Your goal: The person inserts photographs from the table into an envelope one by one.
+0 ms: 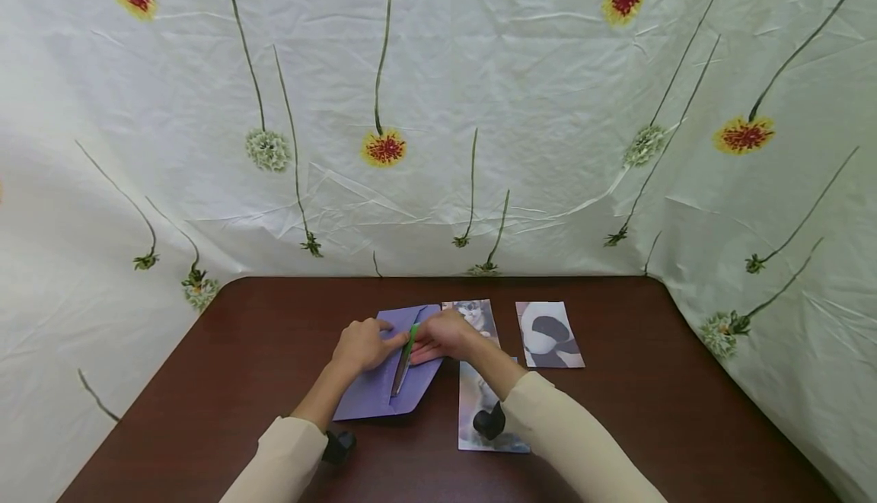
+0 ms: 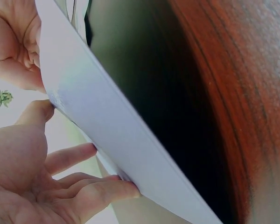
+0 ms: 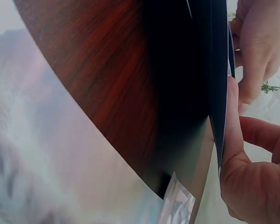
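Note:
A purple envelope [image 1: 363,396] lies slantwise on the table, its opening parted. A thin card with a green end [image 1: 415,331] stands partly inside this opening. My left hand [image 1: 361,345] rests on the envelope's left part, thumb reaching to the opening; in the left wrist view its extended fingers [image 2: 102,196] touch the pale sheet. My right hand [image 1: 441,335] pinches the card near its green end, fingers against the envelope's right part. The right wrist view shows one finger [image 3: 232,121] straight along the dark, shaded sheet [image 3: 218,93]. The card's lower part is hidden in the envelope.
Printed pictures lie to the right: one [image 1: 550,335] at the back right, one [image 1: 483,316] partly behind my right hand, and one [image 1: 479,431] under my right forearm. The brown table [image 1: 637,412] ends at a flower-printed cloth [image 1: 438,69].

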The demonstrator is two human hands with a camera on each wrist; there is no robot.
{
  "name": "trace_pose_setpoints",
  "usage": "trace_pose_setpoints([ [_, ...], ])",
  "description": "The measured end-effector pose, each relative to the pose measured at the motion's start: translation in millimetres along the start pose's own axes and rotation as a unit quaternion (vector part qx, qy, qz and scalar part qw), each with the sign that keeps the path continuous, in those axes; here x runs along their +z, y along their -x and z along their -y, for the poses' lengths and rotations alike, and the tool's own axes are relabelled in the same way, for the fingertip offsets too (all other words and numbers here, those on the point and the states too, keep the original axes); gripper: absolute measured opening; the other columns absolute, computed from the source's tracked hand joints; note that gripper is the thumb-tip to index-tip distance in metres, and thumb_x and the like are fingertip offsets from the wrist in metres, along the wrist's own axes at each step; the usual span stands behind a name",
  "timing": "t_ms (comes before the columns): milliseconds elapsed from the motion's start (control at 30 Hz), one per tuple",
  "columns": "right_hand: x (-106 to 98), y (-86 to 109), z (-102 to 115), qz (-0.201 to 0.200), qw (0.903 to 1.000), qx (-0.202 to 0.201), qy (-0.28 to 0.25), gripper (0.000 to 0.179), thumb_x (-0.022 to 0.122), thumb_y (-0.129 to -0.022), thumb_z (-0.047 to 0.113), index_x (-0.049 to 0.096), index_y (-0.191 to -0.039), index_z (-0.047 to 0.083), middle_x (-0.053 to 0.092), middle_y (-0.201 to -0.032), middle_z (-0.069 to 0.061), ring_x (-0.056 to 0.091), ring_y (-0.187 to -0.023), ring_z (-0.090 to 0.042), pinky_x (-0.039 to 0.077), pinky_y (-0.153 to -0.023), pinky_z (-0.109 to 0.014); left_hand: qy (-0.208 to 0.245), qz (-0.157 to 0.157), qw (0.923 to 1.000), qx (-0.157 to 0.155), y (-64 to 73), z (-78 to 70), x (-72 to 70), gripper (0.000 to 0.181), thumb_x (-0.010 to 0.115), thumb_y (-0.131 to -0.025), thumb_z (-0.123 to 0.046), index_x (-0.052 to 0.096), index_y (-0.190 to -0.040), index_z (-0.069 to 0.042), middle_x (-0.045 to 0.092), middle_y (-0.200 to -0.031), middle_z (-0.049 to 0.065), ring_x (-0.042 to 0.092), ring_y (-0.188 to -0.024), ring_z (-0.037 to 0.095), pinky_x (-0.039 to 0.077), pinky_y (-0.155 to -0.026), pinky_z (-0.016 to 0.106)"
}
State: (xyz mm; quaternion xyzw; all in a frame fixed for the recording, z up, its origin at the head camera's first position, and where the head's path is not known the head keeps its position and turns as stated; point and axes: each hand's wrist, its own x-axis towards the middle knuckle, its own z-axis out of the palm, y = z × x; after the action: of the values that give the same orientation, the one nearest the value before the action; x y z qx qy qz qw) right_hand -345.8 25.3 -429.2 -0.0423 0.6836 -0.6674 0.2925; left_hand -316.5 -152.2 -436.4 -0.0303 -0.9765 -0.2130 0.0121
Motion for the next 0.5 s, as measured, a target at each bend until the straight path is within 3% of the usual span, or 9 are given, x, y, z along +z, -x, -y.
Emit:
trace_pose_setpoints([
  [167,2.6,-1.3,-2.8,-0.008,0.9999,0.0,-0.007,0.024,0.052,-0.096,-0.004,0.065,-0.106,-0.022,0.067,-0.071,-0.014,0.072,-0.063,-0.02,0.062,-0.073,-0.038,-0.001,0.003,1.0,0.0,-0.2,0.1,-0.2,0.055,0.067,-0.093,-0.048,0.073,-0.124,-0.003,0.069,-0.123,0.027,0.065,-0.113,0.048,0.054,-0.09,0.055],
  [500,6.6,-3.1,-3.4,-0.022,0.9994,-0.002,-0.026,0.015,0.054,-0.094,-0.006,0.065,-0.085,-0.009,0.065,-0.07,-0.013,0.071,-0.064,-0.022,0.062,-0.075,-0.039,0.003,0.003,1.0,0.003,-1.4,0.7,-1.3,0.053,0.067,-0.093,-0.047,0.073,-0.123,-0.004,0.07,-0.123,0.026,0.065,-0.112,0.047,0.055,-0.089,0.055],
])
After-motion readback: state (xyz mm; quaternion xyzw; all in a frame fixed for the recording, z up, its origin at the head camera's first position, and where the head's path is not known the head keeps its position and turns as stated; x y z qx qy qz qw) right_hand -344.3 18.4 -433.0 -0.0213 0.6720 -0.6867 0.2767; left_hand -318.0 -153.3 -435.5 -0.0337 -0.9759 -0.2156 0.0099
